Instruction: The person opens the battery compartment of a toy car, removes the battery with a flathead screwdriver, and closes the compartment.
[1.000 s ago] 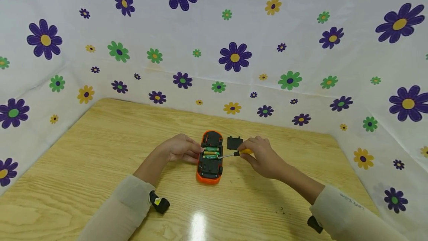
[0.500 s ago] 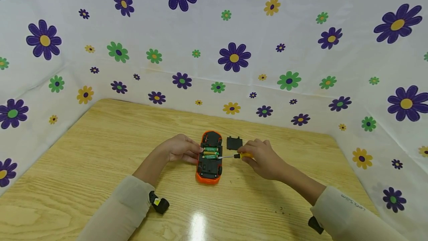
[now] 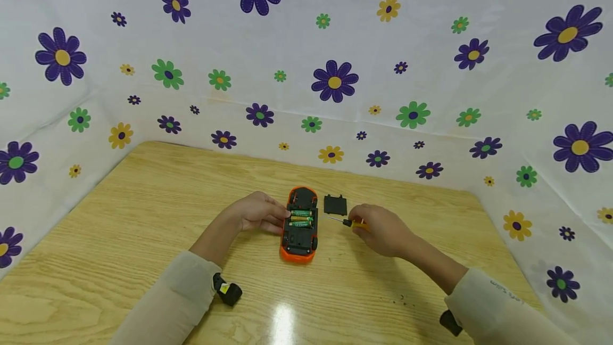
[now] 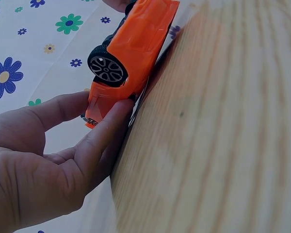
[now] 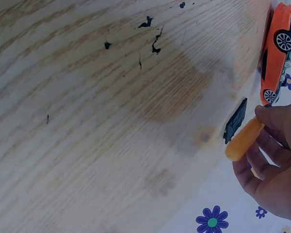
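Observation:
An orange toy car (image 3: 298, 252) lies upside down on the table, its black underside (image 3: 300, 239) facing up. Three green-and-gold batteries (image 3: 300, 219) sit in its open compartment. My left hand (image 3: 256, 213) holds the car by its left side, thumb on the edge; in the left wrist view its fingers (image 4: 102, 136) reach along the orange body. Right of the car, my right hand (image 3: 383, 229) pinches a screwdriver (image 3: 354, 223) by its yellow handle (image 5: 245, 140). The screwdriver's tip points left, a little apart from the car. The black battery cover (image 3: 335, 205) lies beside the car.
Small dark specks (image 3: 402, 298) mark the wooden table (image 3: 143, 217) toward the right front. A white flowered cloth (image 3: 287, 41) hangs along the back and sides. Each sleeve carries a black wrist camera (image 3: 230, 293).
The screwdriver's tip has come away from the end of the lowest battery, and my right hand has drawn back slightly to the right. My left hand stays on the car.

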A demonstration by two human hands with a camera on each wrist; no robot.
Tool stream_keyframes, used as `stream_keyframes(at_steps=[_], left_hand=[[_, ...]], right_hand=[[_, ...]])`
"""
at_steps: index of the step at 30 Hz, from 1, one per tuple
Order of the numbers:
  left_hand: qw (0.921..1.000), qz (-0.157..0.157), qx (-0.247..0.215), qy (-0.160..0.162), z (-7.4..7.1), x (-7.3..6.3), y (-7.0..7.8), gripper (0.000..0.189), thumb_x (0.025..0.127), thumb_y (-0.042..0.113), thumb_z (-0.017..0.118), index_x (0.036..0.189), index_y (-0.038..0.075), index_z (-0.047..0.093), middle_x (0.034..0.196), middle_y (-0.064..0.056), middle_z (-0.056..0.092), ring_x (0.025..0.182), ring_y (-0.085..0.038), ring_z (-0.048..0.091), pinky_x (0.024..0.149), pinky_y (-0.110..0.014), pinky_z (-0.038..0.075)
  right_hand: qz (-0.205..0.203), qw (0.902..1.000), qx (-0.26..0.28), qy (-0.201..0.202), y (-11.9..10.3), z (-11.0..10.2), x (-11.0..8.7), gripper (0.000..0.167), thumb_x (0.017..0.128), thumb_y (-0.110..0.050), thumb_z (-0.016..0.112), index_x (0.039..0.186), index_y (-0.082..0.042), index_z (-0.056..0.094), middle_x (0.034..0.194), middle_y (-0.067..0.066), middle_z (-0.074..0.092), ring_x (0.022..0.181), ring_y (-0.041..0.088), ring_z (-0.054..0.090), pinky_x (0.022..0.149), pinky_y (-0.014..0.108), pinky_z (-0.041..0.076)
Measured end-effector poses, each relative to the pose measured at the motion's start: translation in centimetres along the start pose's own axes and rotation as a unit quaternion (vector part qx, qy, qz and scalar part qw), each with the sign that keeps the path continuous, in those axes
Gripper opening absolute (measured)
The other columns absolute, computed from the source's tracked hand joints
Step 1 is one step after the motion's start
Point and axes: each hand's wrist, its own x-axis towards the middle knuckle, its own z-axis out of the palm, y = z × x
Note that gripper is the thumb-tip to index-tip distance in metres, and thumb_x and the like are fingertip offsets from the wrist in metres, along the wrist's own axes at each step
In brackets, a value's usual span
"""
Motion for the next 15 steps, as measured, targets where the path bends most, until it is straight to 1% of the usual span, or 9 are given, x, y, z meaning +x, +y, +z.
stream_keyframes(at_steps=[3,8,11,15], left_hand=[[1.0,0.0,-0.001,-0.001,0.0,0.0,0.0,0.038,0.099,0.003,0.065,0.131,-0.016,0.056,0.115,-0.026,0.069,0.099,-0.03,0.072,0.087,-0.043,0.063],[1.0,0.003,0.001,-0.001,0.0,0.0,0.0,0.039,0.1,0.004,0.064,0.132,-0.016,0.056,0.115,-0.026,0.069,0.1,-0.031,0.072,0.087,-0.042,0.063],[1.0,0.004,0.002,-0.002,0.0,0.0,-0.1,0.039,0.1,0.003,0.064,0.133,-0.017,0.055,0.115,-0.027,0.069,0.101,-0.031,0.072,0.087,-0.042,0.063],[1.0,0.003,0.0,-0.002,-0.1,0.0,-0.1,0.04,0.1,0.003,0.064,0.133,-0.017,0.055,0.117,-0.027,0.069,0.102,-0.032,0.072,0.088,-0.043,0.063]], right_hand=[[0.029,0.9995,0.013,-0.002,0.4,0.2,0.0,0.016,0.095,-0.005,0.072,0.111,-0.004,0.07,0.099,0.004,0.07,0.088,0.018,0.065,0.076,0.037,0.06],[0.058,0.997,0.049,0.015,1.7,0.3,0.3,0.015,0.094,-0.004,0.073,0.108,0.0,0.07,0.093,0.007,0.071,0.083,0.02,0.067,0.072,0.037,0.06],[0.081,0.993,0.085,0.016,2.5,0.2,0.5,0.016,0.093,-0.004,0.073,0.106,0.004,0.07,0.09,0.009,0.071,0.081,0.021,0.068,0.068,0.035,0.061],[0.133,0.984,0.118,0.009,3.3,0.0,1.1,0.02,0.094,-0.007,0.073,0.107,0.007,0.071,0.092,0.012,0.072,0.081,0.022,0.068,0.068,0.033,0.062]])
